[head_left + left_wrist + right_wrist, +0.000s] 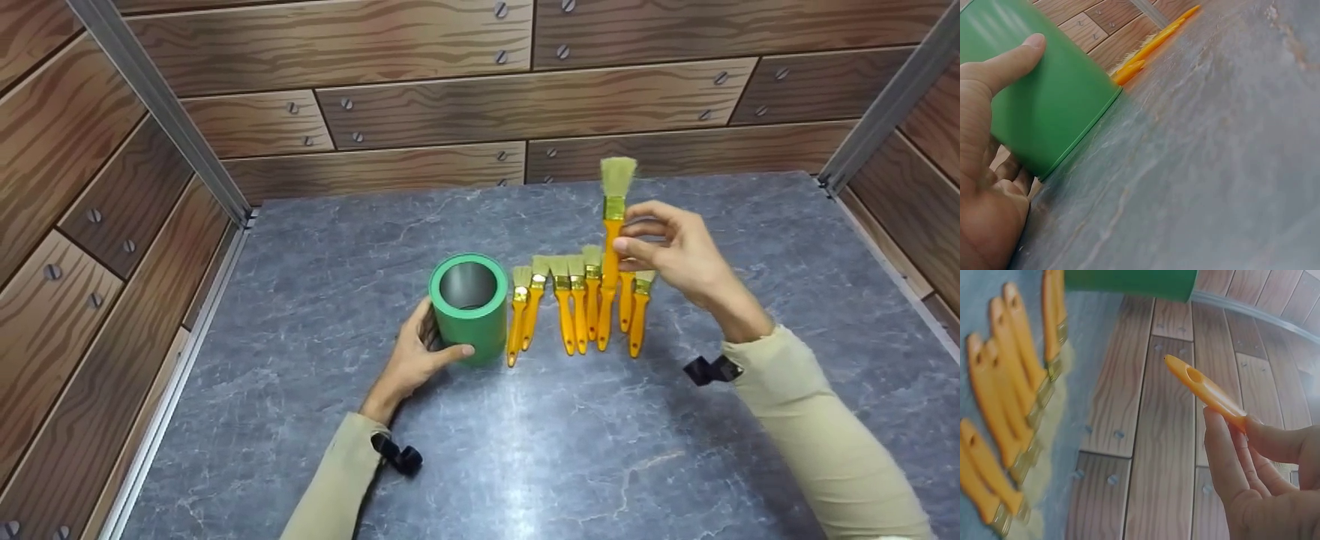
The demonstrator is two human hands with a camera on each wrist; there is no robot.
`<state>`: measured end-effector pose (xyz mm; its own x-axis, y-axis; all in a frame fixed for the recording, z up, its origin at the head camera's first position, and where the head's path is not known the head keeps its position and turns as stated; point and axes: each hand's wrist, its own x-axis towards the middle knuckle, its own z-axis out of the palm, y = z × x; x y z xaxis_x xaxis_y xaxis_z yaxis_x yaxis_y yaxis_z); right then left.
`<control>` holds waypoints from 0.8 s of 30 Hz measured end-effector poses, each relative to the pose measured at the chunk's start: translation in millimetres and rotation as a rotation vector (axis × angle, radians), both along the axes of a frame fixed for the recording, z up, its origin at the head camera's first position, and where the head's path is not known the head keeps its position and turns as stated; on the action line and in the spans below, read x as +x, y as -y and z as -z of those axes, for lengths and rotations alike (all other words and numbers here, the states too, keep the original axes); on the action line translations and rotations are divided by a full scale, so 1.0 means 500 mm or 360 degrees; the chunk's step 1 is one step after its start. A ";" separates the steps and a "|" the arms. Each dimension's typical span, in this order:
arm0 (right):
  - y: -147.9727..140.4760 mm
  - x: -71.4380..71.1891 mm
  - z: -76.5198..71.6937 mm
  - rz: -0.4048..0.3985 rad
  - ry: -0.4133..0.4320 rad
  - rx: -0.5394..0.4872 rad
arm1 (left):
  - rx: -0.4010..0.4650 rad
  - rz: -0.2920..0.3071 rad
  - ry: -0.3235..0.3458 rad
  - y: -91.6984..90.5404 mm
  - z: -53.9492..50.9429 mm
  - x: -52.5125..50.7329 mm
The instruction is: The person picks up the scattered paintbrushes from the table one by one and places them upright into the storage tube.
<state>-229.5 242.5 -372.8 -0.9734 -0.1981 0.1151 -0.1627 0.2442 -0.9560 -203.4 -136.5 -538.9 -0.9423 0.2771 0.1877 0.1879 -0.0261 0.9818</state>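
Note:
My left hand (412, 360) grips a green cylindrical container (476, 337) from its left side, thumb across the front. The container stands upright on the table with its open top showing a dark inside. In the left wrist view the thumb lies on the green wall (1055, 107) and the other fingers are partly hidden behind it. My right hand (682, 251) pinches a paintbrush (613, 236) by its orange handle, bristles up, above a row of similar paintbrushes (564, 307). The right wrist view shows the raised handle (1207, 394) between thumb and fingers; the bristles are hidden there.
The paintbrushes lie side by side on the grey marbled table (300, 300), bristles toward the back, just right of the container. Wood-patterned walls (420, 112) with metal corner rails (172, 112) stand at the back and sides.

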 end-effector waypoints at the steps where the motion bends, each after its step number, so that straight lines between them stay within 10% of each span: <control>1: 0.007 0.000 -0.002 -0.0009 -0.0005 -0.0008 | -0.0009 -0.0003 0.0005 -0.001 0.000 0.000; 24: 0.184 -0.027 -0.045 -0.0281 -0.0108 -0.0174 | -0.0014 -0.0021 -0.0013 0.003 0.001 -0.002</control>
